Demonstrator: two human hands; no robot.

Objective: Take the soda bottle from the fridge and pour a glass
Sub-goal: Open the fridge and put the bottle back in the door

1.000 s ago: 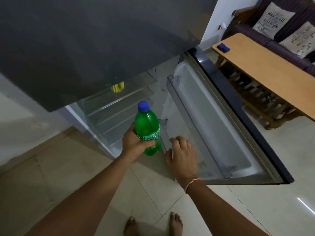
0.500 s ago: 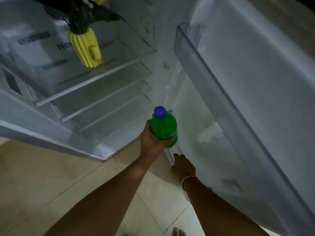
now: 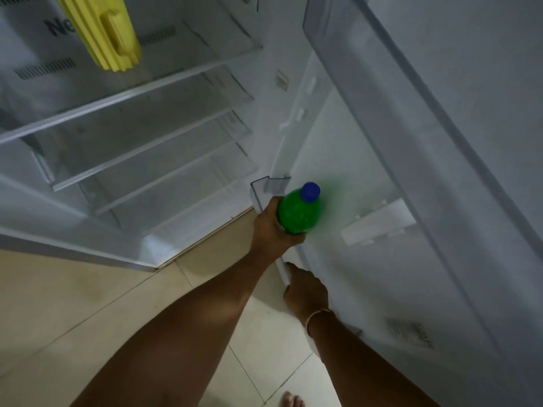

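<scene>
Since half a second ago the view has closed in on the fridge [image 3: 147, 136], and the bottle [image 3: 298, 214] has shifted right, from in front of the shelves to over the door's lower bin [image 3: 266, 189].

Reaching up from the lower left, the left hand [image 3: 271, 227] has its fingers and thumb wrapped round the bottle's lower body, so only the upper part shows. Lower and to the right, the right hand [image 3: 305, 292] is well apart from the left; its fingers curl over the bin's white front edge, gripping it. A thin band sits on that wrist.

Green and see-through with a blue cap [image 3: 310, 191], the bottle stands nearly upright, its cap tipped slightly right and casting a green glow on the door liner [image 3: 367, 160]. Whether it touches the bin I cannot tell.

Inside the fridge several glass shelves step down, and a ribbed yellow vase [image 3: 108, 33] stands on the top one. The open door fills the right side. Below lies a pale tiled floor [image 3: 88, 304], with bare toes [image 3: 291, 399] at the bottom edge.
</scene>
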